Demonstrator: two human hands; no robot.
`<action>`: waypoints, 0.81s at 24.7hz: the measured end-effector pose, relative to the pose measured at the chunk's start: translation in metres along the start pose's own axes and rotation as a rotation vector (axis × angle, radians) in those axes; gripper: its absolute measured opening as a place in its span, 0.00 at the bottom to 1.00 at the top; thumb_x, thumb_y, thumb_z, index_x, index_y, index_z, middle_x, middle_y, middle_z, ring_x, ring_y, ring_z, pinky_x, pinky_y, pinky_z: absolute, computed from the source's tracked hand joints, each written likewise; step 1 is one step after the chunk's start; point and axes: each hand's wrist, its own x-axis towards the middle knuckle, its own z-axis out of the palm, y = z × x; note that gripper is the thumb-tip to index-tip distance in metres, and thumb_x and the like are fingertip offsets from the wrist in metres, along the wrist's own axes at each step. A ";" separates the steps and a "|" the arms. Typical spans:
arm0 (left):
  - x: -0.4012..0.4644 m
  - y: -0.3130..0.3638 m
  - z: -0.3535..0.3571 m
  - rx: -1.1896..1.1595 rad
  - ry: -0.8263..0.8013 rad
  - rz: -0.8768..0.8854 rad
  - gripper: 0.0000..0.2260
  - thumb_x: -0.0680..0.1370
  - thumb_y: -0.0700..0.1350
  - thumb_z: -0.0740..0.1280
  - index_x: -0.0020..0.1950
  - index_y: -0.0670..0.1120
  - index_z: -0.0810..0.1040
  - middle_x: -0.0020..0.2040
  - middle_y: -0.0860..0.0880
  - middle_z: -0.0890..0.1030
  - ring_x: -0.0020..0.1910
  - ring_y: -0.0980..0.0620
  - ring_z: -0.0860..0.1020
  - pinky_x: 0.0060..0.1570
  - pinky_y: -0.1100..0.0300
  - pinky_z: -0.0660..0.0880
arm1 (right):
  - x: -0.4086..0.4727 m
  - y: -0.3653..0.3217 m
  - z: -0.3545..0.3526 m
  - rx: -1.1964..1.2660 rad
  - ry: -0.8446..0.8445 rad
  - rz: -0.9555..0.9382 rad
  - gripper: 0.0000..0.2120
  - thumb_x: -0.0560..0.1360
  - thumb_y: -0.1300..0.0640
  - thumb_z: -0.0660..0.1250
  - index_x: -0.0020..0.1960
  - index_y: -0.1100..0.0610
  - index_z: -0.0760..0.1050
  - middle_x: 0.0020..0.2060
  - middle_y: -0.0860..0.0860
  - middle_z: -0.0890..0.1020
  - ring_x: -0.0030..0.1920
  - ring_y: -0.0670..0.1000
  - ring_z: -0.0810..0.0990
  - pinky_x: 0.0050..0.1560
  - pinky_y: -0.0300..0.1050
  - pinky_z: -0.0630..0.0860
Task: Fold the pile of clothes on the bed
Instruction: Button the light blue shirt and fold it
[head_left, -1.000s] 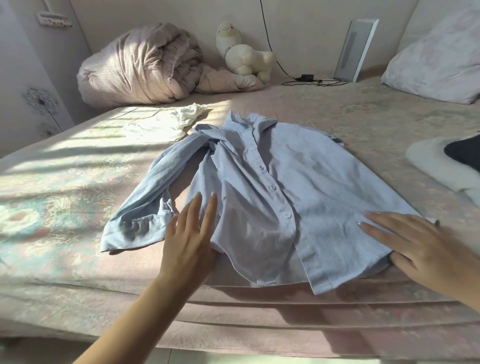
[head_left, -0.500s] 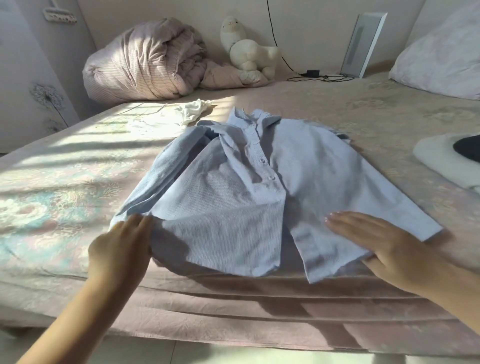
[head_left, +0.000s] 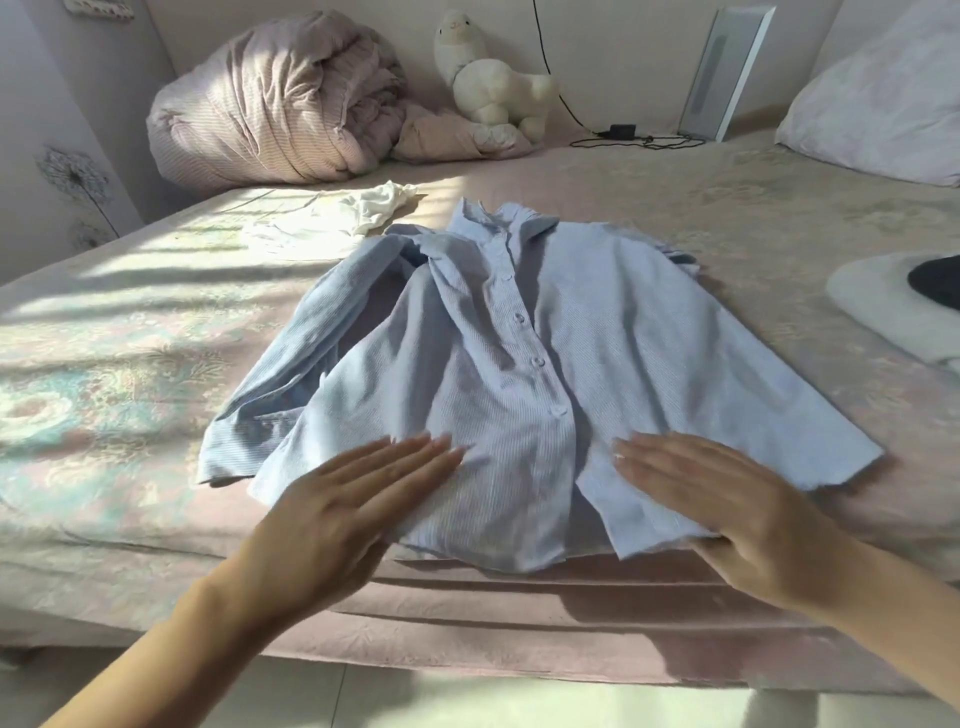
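A light blue striped button-up shirt lies front side up on the bed, collar toward the far wall. Its left sleeve trails down the left side, while the right side is folded under. My left hand rests flat on the lower left part of the shirt, fingers stretched out and together. My right hand lies flat on the lower right hem, palm down. Neither hand grips the cloth.
A white garment lies crumpled beyond the shirt. A rolled duvet and a plush toy sit by the wall. At the right lie a white and dark item and a pillow. A cable runs at the back.
My left hand went left to the shirt's edge, spreading the left front panel open, then came back onto the lower front. My right hand slid a little inward along the hem.
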 end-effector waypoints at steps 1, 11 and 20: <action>0.000 0.004 0.002 0.016 -0.039 -0.006 0.19 0.79 0.44 0.55 0.69 0.44 0.72 0.69 0.47 0.72 0.67 0.48 0.72 0.62 0.49 0.73 | -0.001 -0.001 -0.001 -0.036 -0.035 0.008 0.22 0.74 0.56 0.65 0.67 0.60 0.73 0.66 0.54 0.74 0.68 0.53 0.72 0.68 0.49 0.66; 0.058 0.045 0.030 0.025 -0.229 -0.133 0.29 0.79 0.62 0.43 0.77 0.51 0.48 0.77 0.44 0.48 0.77 0.43 0.49 0.72 0.40 0.53 | 0.039 -0.004 0.005 -0.145 -0.407 0.386 0.32 0.78 0.37 0.39 0.77 0.51 0.43 0.77 0.48 0.46 0.77 0.49 0.45 0.75 0.51 0.48; 0.156 -0.043 0.046 -0.187 0.084 -0.410 0.26 0.82 0.58 0.49 0.76 0.46 0.59 0.77 0.46 0.59 0.76 0.51 0.57 0.73 0.55 0.53 | 0.106 0.093 0.027 0.094 -0.278 0.537 0.23 0.81 0.46 0.53 0.75 0.47 0.59 0.76 0.46 0.55 0.76 0.44 0.49 0.73 0.45 0.46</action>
